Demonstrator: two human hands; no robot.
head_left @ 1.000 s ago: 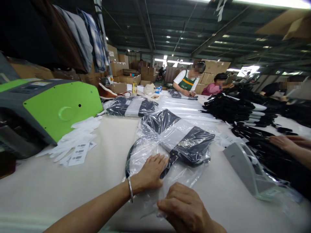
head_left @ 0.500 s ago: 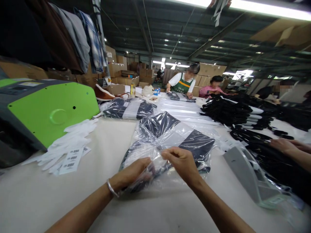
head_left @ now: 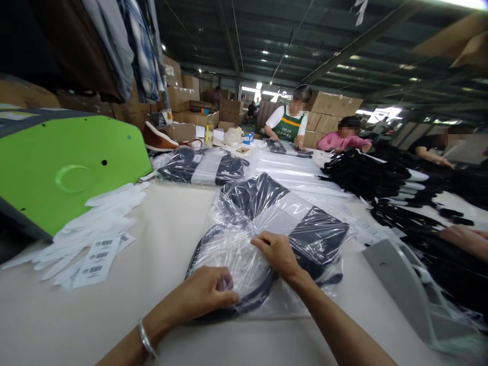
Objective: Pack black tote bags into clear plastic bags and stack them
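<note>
At the centre of the frame, our right hand [head_left: 276, 254] pinches the clear plastic over the bagged dark item [head_left: 263, 218] on the table [head_left: 171, 218]. Our left hand [head_left: 208, 292], lower centre, rests half curled on the plastic's near edge; whether it grips, we cannot tell.

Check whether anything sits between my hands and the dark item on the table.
Only the clear plastic: it covers the dark item, under the right hand and beside the left. Nothing else visible in between.
</note>
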